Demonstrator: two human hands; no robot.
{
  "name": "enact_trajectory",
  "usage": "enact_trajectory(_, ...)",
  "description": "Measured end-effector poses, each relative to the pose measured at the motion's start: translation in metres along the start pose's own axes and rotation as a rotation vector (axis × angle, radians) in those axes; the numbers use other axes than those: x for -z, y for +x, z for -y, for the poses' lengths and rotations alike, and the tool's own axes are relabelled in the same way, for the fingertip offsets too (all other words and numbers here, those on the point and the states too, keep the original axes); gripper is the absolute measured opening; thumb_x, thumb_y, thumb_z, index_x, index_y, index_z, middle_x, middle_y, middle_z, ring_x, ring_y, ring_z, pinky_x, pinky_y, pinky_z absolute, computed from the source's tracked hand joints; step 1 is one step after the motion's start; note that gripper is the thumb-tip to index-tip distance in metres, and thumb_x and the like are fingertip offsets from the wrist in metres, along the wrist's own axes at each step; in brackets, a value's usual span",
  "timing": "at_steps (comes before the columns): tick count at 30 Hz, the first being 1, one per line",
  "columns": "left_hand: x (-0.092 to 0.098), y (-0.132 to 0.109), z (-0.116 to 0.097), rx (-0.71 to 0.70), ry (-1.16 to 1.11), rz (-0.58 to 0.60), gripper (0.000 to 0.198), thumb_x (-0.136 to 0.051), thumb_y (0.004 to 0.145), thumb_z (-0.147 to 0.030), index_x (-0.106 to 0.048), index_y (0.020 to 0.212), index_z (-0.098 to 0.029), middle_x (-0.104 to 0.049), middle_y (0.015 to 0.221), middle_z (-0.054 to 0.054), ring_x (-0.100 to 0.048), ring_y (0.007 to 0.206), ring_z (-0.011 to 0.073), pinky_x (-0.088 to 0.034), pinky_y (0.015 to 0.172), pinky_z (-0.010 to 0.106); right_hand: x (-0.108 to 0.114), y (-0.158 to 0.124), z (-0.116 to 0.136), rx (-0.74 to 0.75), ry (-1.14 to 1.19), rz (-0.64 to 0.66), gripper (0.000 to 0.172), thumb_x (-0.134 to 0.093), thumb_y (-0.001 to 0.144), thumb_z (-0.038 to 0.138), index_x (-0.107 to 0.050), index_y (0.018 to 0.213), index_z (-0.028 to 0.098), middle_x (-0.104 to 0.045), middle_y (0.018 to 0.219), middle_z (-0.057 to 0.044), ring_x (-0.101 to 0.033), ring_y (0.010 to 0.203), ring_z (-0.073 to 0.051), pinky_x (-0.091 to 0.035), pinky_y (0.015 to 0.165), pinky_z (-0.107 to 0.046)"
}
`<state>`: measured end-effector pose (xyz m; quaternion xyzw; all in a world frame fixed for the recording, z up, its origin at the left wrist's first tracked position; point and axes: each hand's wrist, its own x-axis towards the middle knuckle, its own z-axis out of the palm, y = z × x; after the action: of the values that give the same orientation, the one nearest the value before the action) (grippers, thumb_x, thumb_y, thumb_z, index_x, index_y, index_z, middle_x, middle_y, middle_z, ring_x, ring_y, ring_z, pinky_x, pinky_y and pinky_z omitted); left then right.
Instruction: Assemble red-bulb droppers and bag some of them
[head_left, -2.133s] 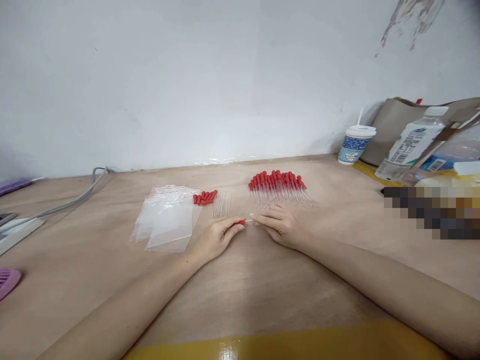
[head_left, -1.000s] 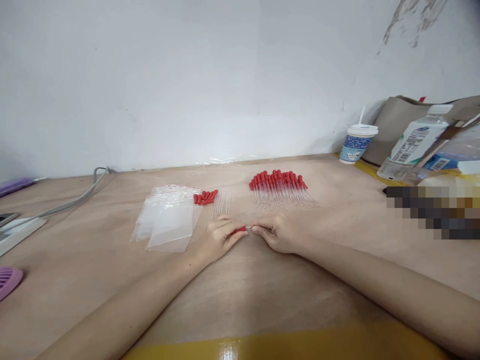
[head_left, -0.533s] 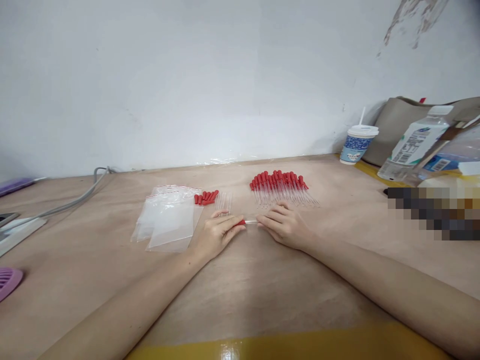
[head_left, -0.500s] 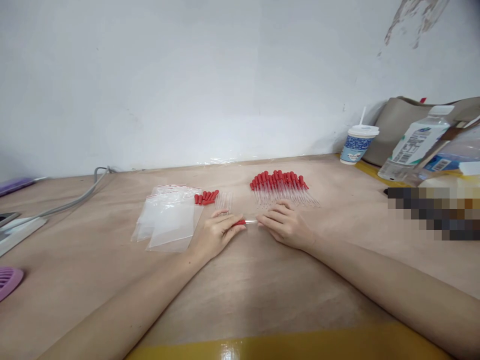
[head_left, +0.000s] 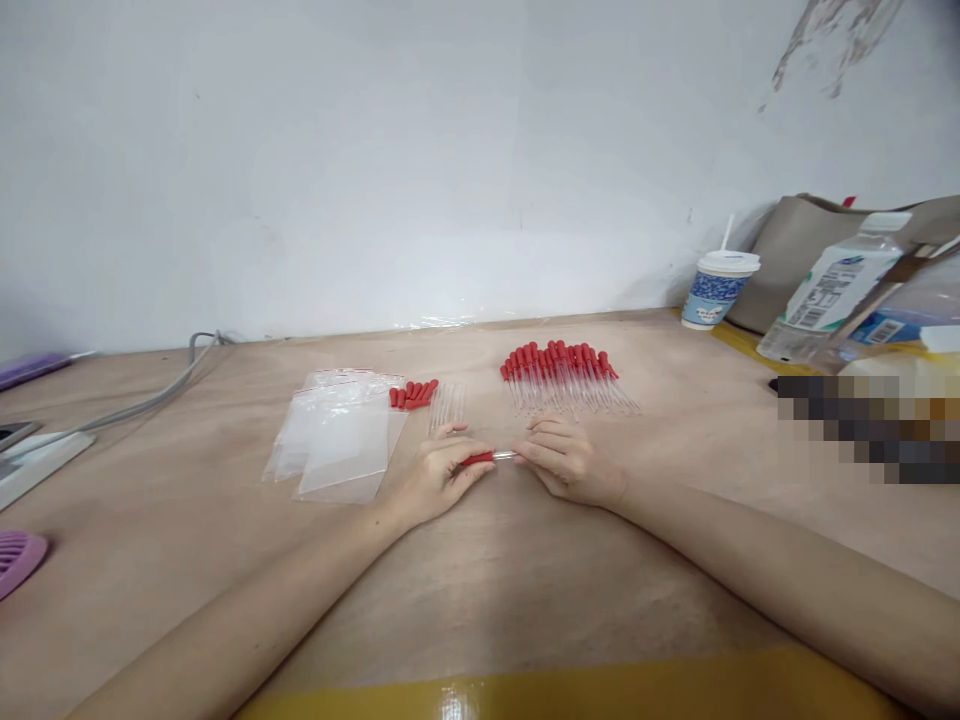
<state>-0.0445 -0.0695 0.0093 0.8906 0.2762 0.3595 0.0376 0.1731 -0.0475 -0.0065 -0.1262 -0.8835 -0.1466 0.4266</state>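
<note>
My left hand (head_left: 439,472) pinches a red rubber bulb (head_left: 478,459) between thumb and fingers. From the bulb's right end runs a clear glass tube (head_left: 504,455), whose other part is pinched by my right hand (head_left: 562,460). Bulb and tube lie in one line, level, low over the table; the tube's far end is hidden by my right fingers. Just beyond my left hand are several loose red bulbs (head_left: 412,394) and several bare glass tubes (head_left: 448,403). Past my right hand lies a row of droppers (head_left: 559,368) with red bulbs, tips toward me.
Clear zip bags (head_left: 341,440) lie left of my left hand. At the back right stand a paper cup (head_left: 716,290) with a straw, a plastic bottle (head_left: 836,290) and a grey bag (head_left: 780,250). A grey cable (head_left: 165,390) and a pink slotted object (head_left: 19,562) are at the left.
Both hands have come slightly toward me with the bulb and tube. Less of the tube shows between my hands, and more of the red bulb is visible.
</note>
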Motion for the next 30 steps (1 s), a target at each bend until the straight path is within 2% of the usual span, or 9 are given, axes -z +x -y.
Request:
enact_trajectory(5,-0.003,-0.002,0.003,-0.062,0.021,-0.021,0.012,-0.056,0.084,-0.018,-0.061,0.095,-0.019,-0.071,0.080,0.000,-0.063,0.062,0.0101,-0.042,0.096,0.039,-0.002,0.005,0.008,-0.046,0.033,0.016,0.019,-0.042,0.087,0.012,-0.061,0.081,0.013,-0.053,0.058,-0.003,-0.046,0.059,-0.013,-0.046,0.065,-0.028)
enact_trajectory(12,-0.004,-0.004,0.004,-0.097,0.043,-0.041,0.014,-0.055,0.084,-0.019,-0.061,0.096,-0.019,-0.070,0.079,-0.002,-0.063,0.061,0.0093,-0.041,0.098,0.039,-0.007,0.004,0.014,-0.209,0.112,0.050,0.026,-0.039,0.089,0.020,-0.063,0.079,0.015,-0.057,0.060,-0.004,-0.050,0.061,-0.014,-0.044,0.061,-0.027)
enact_trajectory(18,-0.003,-0.003,0.004,-0.106,0.068,-0.016,0.014,-0.052,0.086,-0.021,-0.061,0.097,-0.020,-0.071,0.086,0.001,-0.064,0.066,0.0115,-0.040,0.098,0.042,0.001,0.012,0.018,-0.409,0.262,0.190,0.029,-0.039,0.091,0.026,-0.064,0.078,0.018,-0.063,0.066,-0.002,-0.056,0.062,-0.012,-0.043,0.060,-0.022)
enact_trajectory(20,-0.001,-0.001,0.002,-0.073,0.087,-0.023,0.013,-0.054,0.085,-0.023,-0.062,0.095,-0.021,-0.072,0.084,0.001,-0.065,0.066,0.0120,-0.040,0.097,0.043,0.004,0.014,0.018,-0.459,0.272,0.228,0.028,-0.040,0.091,0.027,-0.065,0.081,0.018,-0.064,0.066,-0.001,-0.056,0.061,-0.011,-0.042,0.058,-0.022)
enact_trajectory(22,0.000,0.000,0.002,-0.023,0.117,-0.021,0.012,-0.057,0.084,-0.024,-0.064,0.093,-0.021,-0.072,0.083,0.001,-0.066,0.071,0.0136,-0.039,0.097,0.044,0.007,0.014,0.017,-0.434,0.227,0.246,0.026,-0.042,0.090,0.026,-0.064,0.081,0.018,-0.063,0.068,-0.002,-0.055,0.064,-0.012,-0.042,0.062,-0.023)
enact_trajectory(25,0.003,-0.002,0.006,0.041,0.196,-0.023,0.020,-0.061,0.080,-0.031,-0.064,0.098,-0.022,-0.071,0.092,0.003,-0.063,0.091,0.0195,-0.035,0.099,0.047,0.013,0.010,0.014,-0.405,0.114,0.298,0.023,-0.046,0.087,0.025,-0.063,0.075,0.016,-0.061,0.070,-0.004,-0.053,0.071,-0.015,-0.040,0.066,-0.027)
enact_trajectory(27,0.005,-0.006,0.012,0.091,0.257,-0.049,0.029,-0.062,0.079,-0.034,-0.062,0.106,-0.022,-0.067,0.104,0.007,-0.057,0.104,0.0236,-0.035,0.099,0.049,0.019,0.009,0.010,-0.497,0.092,0.319,0.020,-0.048,0.086,0.023,-0.063,0.075,0.015,-0.060,0.074,-0.005,-0.053,0.071,-0.015,-0.040,0.064,-0.027)
enact_trajectory(30,0.005,-0.012,0.022,0.207,0.322,-0.074,0.037,-0.060,0.079,-0.034,-0.059,0.112,-0.017,-0.059,0.116,0.013,-0.051,0.112,0.0274,-0.040,0.096,0.048,0.028,0.011,0.000,-0.729,0.127,0.283,0.016,-0.050,0.083,0.021,-0.064,0.075,0.015,-0.062,0.075,-0.005,-0.053,0.066,-0.013,-0.040,0.060,-0.024)
